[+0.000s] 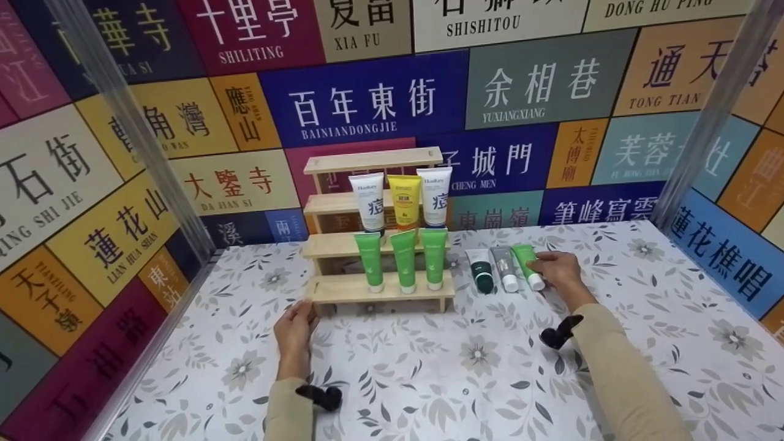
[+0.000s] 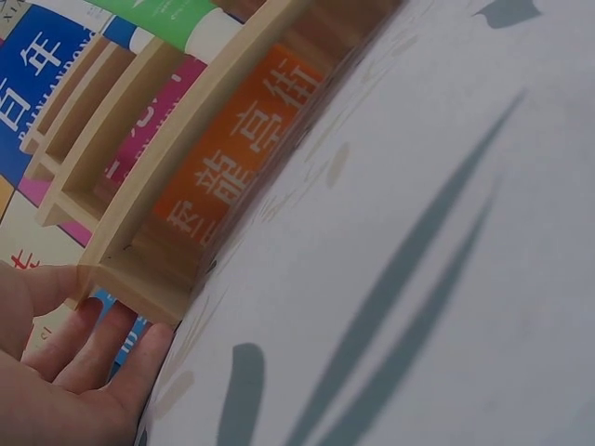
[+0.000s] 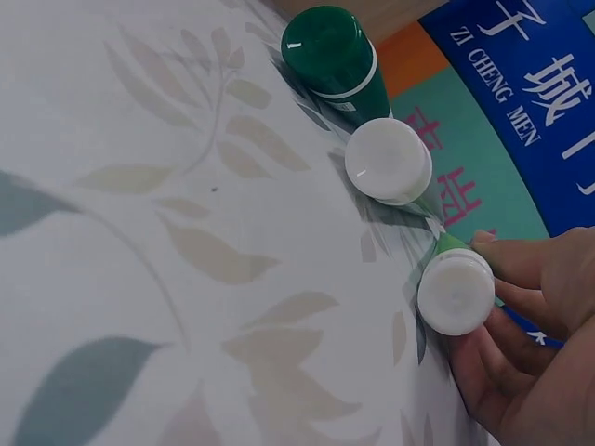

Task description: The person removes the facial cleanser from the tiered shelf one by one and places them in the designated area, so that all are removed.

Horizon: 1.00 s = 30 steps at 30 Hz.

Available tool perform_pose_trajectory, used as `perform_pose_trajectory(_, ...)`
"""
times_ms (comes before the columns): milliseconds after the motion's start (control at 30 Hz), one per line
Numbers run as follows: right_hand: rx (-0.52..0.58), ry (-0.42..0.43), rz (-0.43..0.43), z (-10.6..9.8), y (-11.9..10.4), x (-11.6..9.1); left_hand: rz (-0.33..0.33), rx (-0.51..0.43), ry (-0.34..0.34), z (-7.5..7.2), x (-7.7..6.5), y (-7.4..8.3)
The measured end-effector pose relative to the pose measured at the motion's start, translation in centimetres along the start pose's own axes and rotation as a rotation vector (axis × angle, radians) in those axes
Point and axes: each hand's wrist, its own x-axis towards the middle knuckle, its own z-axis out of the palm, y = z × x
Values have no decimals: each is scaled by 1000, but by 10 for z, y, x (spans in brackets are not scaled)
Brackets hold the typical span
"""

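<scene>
Beige sleeves lay closest, the right sleeve [image 1: 618, 367] reaching in from the near right and the left sleeve [image 1: 289, 410] from the near left, over a leaf-patterned cloth [image 1: 429, 392]. At the right of the scene, the right hand [image 1: 558, 272] pinched a green tube [image 1: 525, 257], the rightmost of three in a row, its white cap toward the near side. Just left of it lay a grey tube [image 1: 505, 269], then a dark green and white tube [image 1: 481, 263].

Good handling there, I judged, called for a light pinch on the soft body, clear of the neighbouring grey tube, with the cap kept free. The digits were drawn in close to the tube's right side; I could not tell whether it had left the cloth.

The left hand [image 1: 296, 331] gripped the near left corner of the wooden rack [image 1: 337, 293], thumb at the lowest step's end, fingers bent against it. A firm, still hold seemed wise, since three upright green tubes [image 1: 406, 260] stood on that step, with two white tubes [image 1: 369, 202] and a yellow tube [image 1: 404, 196] higher and farther; a jolt could have toppled them.
</scene>
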Motion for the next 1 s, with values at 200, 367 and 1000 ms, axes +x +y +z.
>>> perform_pose_trajectory(200, -48, 30, -8, -1, -3, -2, -13, 13, -5, 2, -1, 3)
perform_pose_trajectory(367, -46, 52, -78, 5, -23, -15, 7, 2, 2, 2, 0, 2)
perform_pose_trajectory(1000, 291, -222, -404, 42, -129, -68, -21, -2, 3, 0, 0, 1)
